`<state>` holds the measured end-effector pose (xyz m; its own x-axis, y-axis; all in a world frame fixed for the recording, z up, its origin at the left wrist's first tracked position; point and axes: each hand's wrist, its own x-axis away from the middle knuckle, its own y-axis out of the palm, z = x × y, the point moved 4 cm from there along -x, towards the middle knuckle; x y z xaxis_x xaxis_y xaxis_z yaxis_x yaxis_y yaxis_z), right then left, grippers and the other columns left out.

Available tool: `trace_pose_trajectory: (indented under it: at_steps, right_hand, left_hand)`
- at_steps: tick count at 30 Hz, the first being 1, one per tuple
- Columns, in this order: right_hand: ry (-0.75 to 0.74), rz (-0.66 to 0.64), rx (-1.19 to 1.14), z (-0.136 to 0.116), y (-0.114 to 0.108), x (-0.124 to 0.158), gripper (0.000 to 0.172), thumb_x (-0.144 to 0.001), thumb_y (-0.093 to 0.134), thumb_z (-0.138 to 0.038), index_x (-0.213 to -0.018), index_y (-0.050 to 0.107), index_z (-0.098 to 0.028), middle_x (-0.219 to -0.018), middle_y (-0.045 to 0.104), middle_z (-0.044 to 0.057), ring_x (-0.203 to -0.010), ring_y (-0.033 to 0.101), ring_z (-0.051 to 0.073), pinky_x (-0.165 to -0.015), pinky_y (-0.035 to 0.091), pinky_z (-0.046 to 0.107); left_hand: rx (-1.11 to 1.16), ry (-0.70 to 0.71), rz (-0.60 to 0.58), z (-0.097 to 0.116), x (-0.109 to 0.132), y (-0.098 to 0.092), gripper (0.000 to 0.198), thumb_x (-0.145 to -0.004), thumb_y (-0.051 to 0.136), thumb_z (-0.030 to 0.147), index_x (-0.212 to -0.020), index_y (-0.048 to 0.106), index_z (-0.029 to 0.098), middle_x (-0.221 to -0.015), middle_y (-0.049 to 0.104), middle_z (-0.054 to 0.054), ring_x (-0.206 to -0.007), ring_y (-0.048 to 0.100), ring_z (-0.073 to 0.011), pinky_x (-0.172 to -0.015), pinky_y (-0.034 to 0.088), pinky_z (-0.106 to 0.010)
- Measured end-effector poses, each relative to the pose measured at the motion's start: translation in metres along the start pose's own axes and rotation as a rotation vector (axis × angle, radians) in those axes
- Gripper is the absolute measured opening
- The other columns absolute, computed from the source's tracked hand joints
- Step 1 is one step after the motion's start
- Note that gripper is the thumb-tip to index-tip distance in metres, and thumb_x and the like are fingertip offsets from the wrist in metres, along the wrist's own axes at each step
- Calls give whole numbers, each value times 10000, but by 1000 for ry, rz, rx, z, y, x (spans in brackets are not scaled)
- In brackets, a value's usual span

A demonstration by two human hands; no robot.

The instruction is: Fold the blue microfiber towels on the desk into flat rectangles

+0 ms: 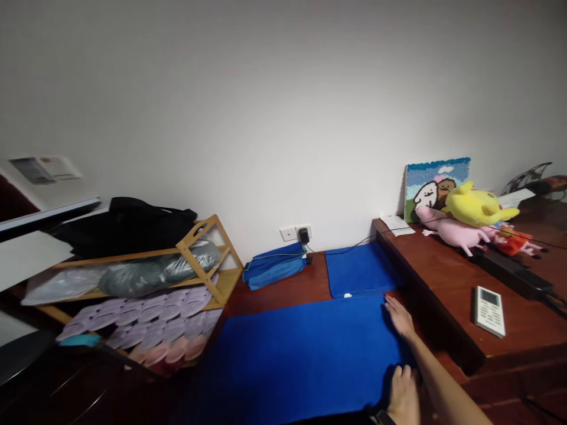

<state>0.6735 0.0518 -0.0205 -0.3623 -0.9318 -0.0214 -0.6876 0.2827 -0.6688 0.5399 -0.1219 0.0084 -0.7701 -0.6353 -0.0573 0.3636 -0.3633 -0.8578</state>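
A large blue cloth (305,354) lies spread over a dark red-brown surface. My right hand (400,319) rests on its far right corner, fingers stretched out and flat. Closer to me, my left hand (404,392) lies at the cloth's right edge with its fingers pointing away; it looks open, though the thumb side is partly hidden. A dark band sits at the left wrist. Beyond the spread cloth is a smaller folded blue cloth (363,270) with a white tag. Another folded blue cloth (275,265) with a light green edge lies by the wall.
A raised wooden ledge (443,283) on the right holds a white remote control (489,311), plush toys (473,206) and a black power strip (514,277). At left stands a wooden rack (217,260) with slippers and a black bag (128,227). A plug (303,235) with a cable is in the wall socket.
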Motion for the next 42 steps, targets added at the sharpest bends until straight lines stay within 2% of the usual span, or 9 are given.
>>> trace_pose_trajectory:
  at_steps: [5, 8, 11, 15, 20, 25, 33, 38, 42]
  right_hand:
    - [40, 67, -150, 1, -10, -4, 572, -864, 417, -552, -1195, 758, -235, -1385, 671, 39, -1349, 571, 245, -1196, 385, 421]
    - [74, 123, -218, -6, -18, -1, 516, -795, 501, -540, -1047, 802, -205, -1196, 769, 93, -1168, 692, 283, -1054, 518, 422]
    - [113, 200, -251, -23, -24, 3, 434, -710, 586, -499, -926, 813, -199, -971, 809, 129, -961, 749, 315, -888, 582, 435]
    - [68, 247, -307, -72, -22, 3, 442, -662, 585, -431, -954, 794, -174, -884, 798, 129, -818, 743, 293, -745, 585, 406]
    - [-146, 137, -388, -164, -1, 5, 456, -710, 527, -400, -1030, 766, -180, -913, 791, 71, -737, 703, 217, -705, 573, 355]
    - [-358, -34, -409, -267, 47, 26, 340, -770, 548, -411, -936, 769, -214, -875, 788, 40, -730, 693, 197, -749, 571, 349]
    - [-661, -229, -333, -417, 162, 79, 274, -786, 547, -252, -954, 764, -249, -1023, 773, 41, -919, 703, 197, -884, 545, 342]
    - [-813, -355, -208, -477, 244, 103, 261, -802, 552, -170, -928, 767, -245, -1016, 758, 49, -997, 687, 201, -961, 514, 345]
    - [-856, -466, -69, -492, 310, 109, 262, -798, 573, -118, -922, 772, -235, -996, 767, 51, -1013, 691, 208, -979, 504, 341]
  left_hand:
    - [21, -152, -14, -3, 6, -20, 321, -880, 534, 251, -1136, 708, 165, -1125, 709, -179, -1134, 601, -343, -1104, 402, -548]
    - [103, -245, 34, -6, 24, -36, 309, -782, 631, 255, -1078, 702, 199, -1087, 724, -158, -1104, 624, -338, -1092, 413, -520]
    - [190, -390, 111, -12, 51, -61, 236, -799, 615, 270, -1017, 706, 265, -1041, 749, -109, -1065, 651, -311, -1004, 467, -455]
    - [283, -501, 227, -26, 94, -112, 162, -852, 581, 296, -943, 715, 291, -941, 772, -67, -927, 699, -263, -817, 505, -361]
    - [385, -570, 446, -62, 165, -186, 126, -869, 587, 334, -855, 690, 262, -887, 775, -42, -873, 706, -228, -792, 497, -315]
    - [460, -550, 617, -99, 254, -242, 280, -918, 572, 461, -749, 614, 242, -749, 734, -16, -739, 671, -194, -715, 482, -282]
    - [390, -649, 728, -156, 391, -294, 418, -943, 532, 614, -754, 590, 246, -725, 695, 2, -703, 649, -180, -701, 485, -255]
    - [385, -799, 817, -203, 441, -297, 454, -953, 462, 644, -762, 577, 248, -694, 678, 4, -681, 646, -184, -675, 466, -254]
    - [324, -941, 697, -241, 465, -281, 334, -974, 481, 497, -775, 593, 253, -712, 700, 14, -683, 671, -172, -648, 432, -235]
